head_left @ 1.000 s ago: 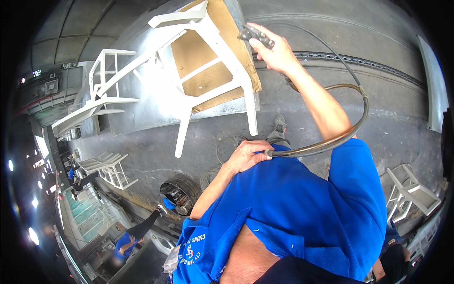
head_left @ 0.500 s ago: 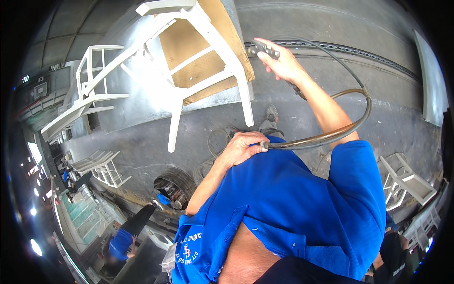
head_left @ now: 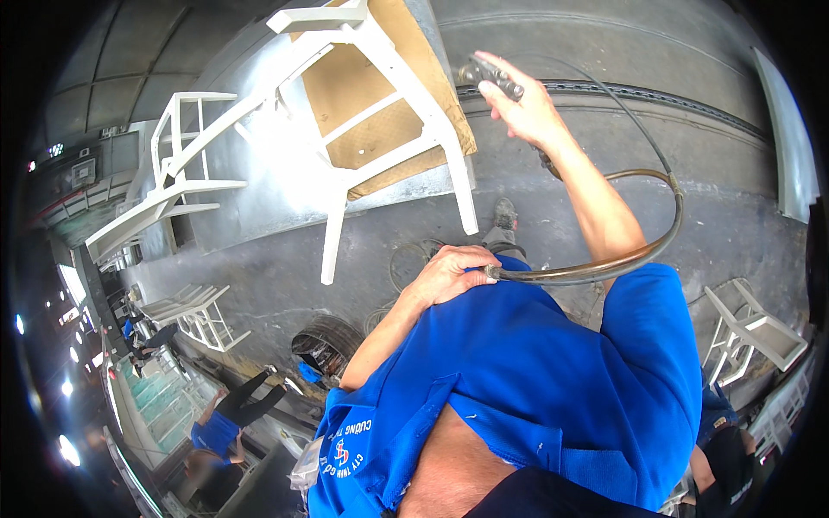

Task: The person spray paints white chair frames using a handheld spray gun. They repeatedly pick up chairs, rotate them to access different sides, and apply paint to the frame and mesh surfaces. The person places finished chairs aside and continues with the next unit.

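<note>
Grey concrete floor under white chair (head_left: 371,112); right hand (head_left: 518,108) fingers around half-hidden spray gun (head_left: 488,73), left hand (head_left: 449,272) pinching hose (head_left: 604,268).

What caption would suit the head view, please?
Right hand raises spray gun toward white chair; left hand grips hose.

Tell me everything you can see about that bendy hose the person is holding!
The hose is a dark, brownish tube that looks like rubber. It curls in a big loop in the air beside the raised right arm. The left hand grips one stretch of it against the blue shirt. From there it sweeps out, bends round and climbs as a thinner line toward the spray tool in the right hand. It hangs free, touching nothing else visible.
</note>
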Available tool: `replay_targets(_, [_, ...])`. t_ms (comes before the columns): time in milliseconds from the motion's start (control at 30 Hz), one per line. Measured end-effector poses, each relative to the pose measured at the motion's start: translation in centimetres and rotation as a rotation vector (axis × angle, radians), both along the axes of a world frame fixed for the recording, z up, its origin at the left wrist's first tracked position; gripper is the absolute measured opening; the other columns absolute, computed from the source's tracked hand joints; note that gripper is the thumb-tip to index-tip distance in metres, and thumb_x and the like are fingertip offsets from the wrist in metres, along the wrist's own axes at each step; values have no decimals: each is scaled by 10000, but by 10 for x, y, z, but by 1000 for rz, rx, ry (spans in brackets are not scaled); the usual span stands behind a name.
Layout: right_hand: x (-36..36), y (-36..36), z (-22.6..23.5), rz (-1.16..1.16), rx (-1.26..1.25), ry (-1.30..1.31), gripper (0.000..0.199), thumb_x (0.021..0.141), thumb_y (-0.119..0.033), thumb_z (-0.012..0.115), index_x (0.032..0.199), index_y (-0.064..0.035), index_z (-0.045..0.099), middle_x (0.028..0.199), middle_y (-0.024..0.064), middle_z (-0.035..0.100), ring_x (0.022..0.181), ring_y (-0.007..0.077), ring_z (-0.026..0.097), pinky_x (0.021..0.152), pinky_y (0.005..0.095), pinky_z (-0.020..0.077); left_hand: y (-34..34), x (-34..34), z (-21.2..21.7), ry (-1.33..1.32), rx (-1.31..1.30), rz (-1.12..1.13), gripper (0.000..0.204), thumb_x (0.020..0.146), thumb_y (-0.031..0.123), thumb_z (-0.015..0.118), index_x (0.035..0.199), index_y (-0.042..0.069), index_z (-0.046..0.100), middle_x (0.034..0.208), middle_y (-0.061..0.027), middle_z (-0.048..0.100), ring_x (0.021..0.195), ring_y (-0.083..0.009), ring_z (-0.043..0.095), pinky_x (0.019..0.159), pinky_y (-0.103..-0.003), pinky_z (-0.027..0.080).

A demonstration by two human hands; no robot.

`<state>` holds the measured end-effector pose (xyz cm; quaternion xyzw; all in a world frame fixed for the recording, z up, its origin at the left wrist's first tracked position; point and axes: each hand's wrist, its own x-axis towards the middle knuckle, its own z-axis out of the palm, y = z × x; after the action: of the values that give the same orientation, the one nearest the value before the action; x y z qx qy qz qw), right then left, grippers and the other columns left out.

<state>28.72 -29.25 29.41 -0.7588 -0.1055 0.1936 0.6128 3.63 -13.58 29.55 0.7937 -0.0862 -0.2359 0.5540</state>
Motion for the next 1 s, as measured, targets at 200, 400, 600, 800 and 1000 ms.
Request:
replay_targets(200, [-26,-1,61,55,81,-213,585,1020,-342,660,1570,-224,499,861,-30,637,749,62,633,500,221,507,14,-12,-7,-64,-59,-25,297,843,71,779,1137,38,753,1116,-149,759,1062,-356,727,911,-423,579])
replay_targets(400, [-64,-7,86,109,25,-219,543,1009,-273,672,1534,-227,543,1033,59,739,866,144,676,780,312,534,16,-24,-13,-46,-95,-78,347,800,45,781,1145,45,750,1165,-139,754,1103,-340,722,927,-424,585])
replay_targets(600, [-128,-17,88,256,-252,-81,527,1006,-215,677,1517,-184,547,1412,190,652,1347,381,593,1114,446,479,24,-35,-16,-117,-144,-101,374,773,28,742,1146,48,754,1170,-143,751,1099,-354,717,940,-438,579])
replay_targets(800, [-175,-3,89,229,-422,9,544,1009,-187,666,1535,-193,529,1507,189,576,1450,375,490,1200,453,395,52,-50,-23,-157,-216,-130,371,770,19,724,1139,33,756,1169,-164,748,1108,-361,711,946,-442,573])
replay_targets(1000, [-200,58,119,-53,-336,-138,583,1016,-237,685,1566,-196,498,1393,101,660,1114,219,662,936,356,546,127,-88,-27,-201,-263,-176,369,771,14,726,1138,37,762,1151,-157,753,1088,-356,713,946,-434,571])
